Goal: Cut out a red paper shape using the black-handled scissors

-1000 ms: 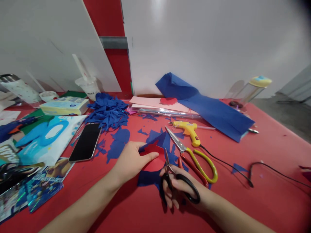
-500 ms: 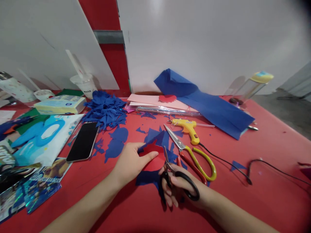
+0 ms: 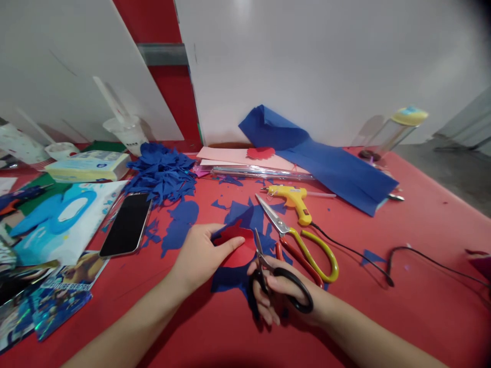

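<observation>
My left hand (image 3: pixel 203 253) pinches a red paper cutout (image 3: pixel 240 252) together with blue paper (image 3: pixel 243 217) behind it, thumb on top of the red. In my right hand (image 3: pixel 270 294) is a pair of black-handled scissors (image 3: pixel 293 290), fingers through the loops. The blades point away from me and lie at the right edge of the red paper. Under the hands, a dark blue paper piece (image 3: pixel 229 278) sticks out toward me. Whether the blades bite into the paper is hard to make out.
Larger scissors with red and yellow handles (image 3: pixel 316 250) lie to the right, beside a yellow glue gun (image 3: pixel 293 199) with a black cord. Blue paper scraps (image 3: pixel 163 171) are heaped behind a phone (image 3: pixel 126 225). A long blue sheet (image 3: pixel 326 161) leans on the wall.
The whole view has shifted slightly, so things sit a little further left. Both hands keep their hold on the paper and scissors; the red paper's right edge looks rounder now.
</observation>
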The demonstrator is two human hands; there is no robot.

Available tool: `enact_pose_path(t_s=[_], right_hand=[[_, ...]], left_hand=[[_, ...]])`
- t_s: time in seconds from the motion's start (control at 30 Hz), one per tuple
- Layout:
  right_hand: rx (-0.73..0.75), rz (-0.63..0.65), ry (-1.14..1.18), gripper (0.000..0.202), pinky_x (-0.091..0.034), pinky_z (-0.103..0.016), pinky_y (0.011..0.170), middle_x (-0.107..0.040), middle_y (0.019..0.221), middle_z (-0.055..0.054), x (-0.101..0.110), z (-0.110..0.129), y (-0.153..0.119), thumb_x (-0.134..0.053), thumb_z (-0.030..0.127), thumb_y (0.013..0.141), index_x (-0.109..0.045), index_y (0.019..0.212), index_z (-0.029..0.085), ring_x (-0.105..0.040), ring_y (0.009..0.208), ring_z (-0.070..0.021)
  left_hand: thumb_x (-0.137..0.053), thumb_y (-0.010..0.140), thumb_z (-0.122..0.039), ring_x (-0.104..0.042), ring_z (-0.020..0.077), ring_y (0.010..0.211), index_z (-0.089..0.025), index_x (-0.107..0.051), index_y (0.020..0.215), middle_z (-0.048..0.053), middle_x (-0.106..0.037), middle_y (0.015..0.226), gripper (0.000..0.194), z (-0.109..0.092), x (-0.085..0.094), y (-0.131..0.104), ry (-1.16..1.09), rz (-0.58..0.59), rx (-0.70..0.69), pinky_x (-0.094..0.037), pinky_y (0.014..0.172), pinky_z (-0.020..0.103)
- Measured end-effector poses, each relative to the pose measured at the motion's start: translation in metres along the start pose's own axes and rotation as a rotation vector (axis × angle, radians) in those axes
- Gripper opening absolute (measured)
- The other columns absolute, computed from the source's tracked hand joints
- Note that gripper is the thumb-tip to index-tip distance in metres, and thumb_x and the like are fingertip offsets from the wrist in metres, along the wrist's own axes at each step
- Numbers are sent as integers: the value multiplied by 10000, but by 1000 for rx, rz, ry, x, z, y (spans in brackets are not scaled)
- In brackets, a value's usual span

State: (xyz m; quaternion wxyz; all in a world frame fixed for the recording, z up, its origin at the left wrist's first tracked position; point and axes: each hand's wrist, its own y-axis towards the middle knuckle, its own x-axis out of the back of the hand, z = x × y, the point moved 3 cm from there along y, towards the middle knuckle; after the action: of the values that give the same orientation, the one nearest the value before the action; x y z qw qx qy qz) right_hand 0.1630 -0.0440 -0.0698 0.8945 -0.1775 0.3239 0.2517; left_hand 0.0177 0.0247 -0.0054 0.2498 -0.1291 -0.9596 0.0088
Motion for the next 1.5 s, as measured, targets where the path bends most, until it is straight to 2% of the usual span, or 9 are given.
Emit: enact_pose_path(t_s=[0.47, 0.73, 0.97, 1.17, 1.33, 1.5], right_hand=[[-26, -20, 21, 340, -377, -121, 303, -503, 558, 55, -2, 0, -1, -632, 413, 746, -468, 897, 156, -541, 388, -76], [-29, -22, -6, 358, -339, -115, 291, -481, 557, 67, -1, -1, -1, -616, 436, 756, -447, 920, 166, -520, 369, -67], [-7, -51, -60, 346, -257, -115, 272, -445, 508, 93, 0, -2, -1, -611, 438, 767, -443, 906, 169, -425, 288, -30], [-24, -19, -67, 379, -339, -126, 308, -530, 572, 39, -1, 0, -1, -619, 456, 749, -421, 903, 171, -525, 392, -75], [-24, 17, -61, 386, -363, -139, 335, -542, 595, 0, -2, -1, -3, -598, 487, 748, -456, 837, 139, -528, 433, -81], [-10, 6, -13, 374, -351, -150, 341, -503, 594, 32, -2, -2, -2, -594, 469, 757, -440, 877, 150, -498, 411, -68]], left_hand=[[-635, 693, -311, -646, 195, 672, -156, -711, 763, 25, -729, 745, 187, 5, -2, 1, 46, -13, 8, -487, 609, 263], [-640, 692, -311, -641, 186, 668, -148, -703, 760, 27, -728, 754, 187, 9, -4, 2, -44, 7, 70, -478, 585, 246], [-664, 679, -335, -620, 166, 617, -130, -688, 757, 32, -710, 708, 221, 15, -6, -1, -209, 15, 177, -475, 566, 233], [-677, 677, -318, -621, 161, 625, -127, -681, 790, 42, -709, 727, 222, 18, -12, -2, -422, 82, 246, -494, 615, 254], [-693, 658, -290, -597, 137, 590, -126, -685, 733, 28, -697, 694, 181, 12, -8, -3, -302, 83, 214, -477, 579, 223], [-672, 680, -303, -584, 130, 578, -130, -676, 731, 23, -689, 678, 181, 13, -9, -3, -303, 88, 225, -472, 571, 220]])
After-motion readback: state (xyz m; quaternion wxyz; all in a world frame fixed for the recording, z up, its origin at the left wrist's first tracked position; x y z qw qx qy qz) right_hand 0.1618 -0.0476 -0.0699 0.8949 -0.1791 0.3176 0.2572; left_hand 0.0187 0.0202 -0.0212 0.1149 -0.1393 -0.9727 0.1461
